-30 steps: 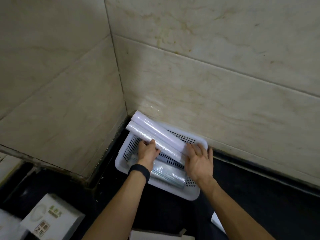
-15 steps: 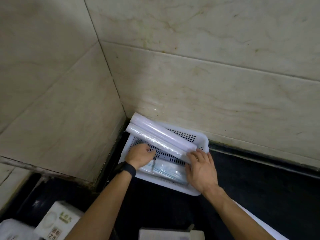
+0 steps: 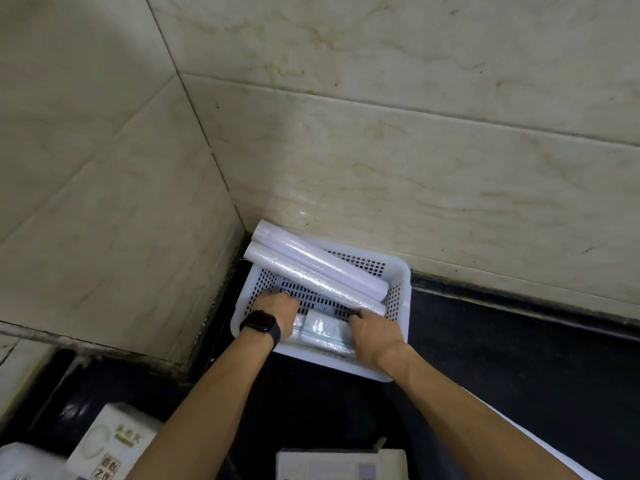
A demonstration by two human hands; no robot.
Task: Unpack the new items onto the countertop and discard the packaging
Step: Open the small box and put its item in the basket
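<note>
Marbled beige tiles [image 3: 415, 168] meet in a corner above the black counter [image 3: 502, 358]. Pushed into that corner sits a white perforated plastic basket [image 3: 403, 275]; two pale, film-wrapped rolls [image 3: 311, 275] lie slanted across it, over a flat plastic-wrapped packet [image 3: 322, 329] on the basket floor. The left hand [image 3: 278, 306], smartwatch [image 3: 260, 322] at the wrist, is curled inside the basket beside the packet; the right hand [image 3: 375, 336] bends its fingers over the packet's other end. A second ago both hands rested on the rolls. A white carton [image 3: 107, 445] carries print too blurred to read.
</note>
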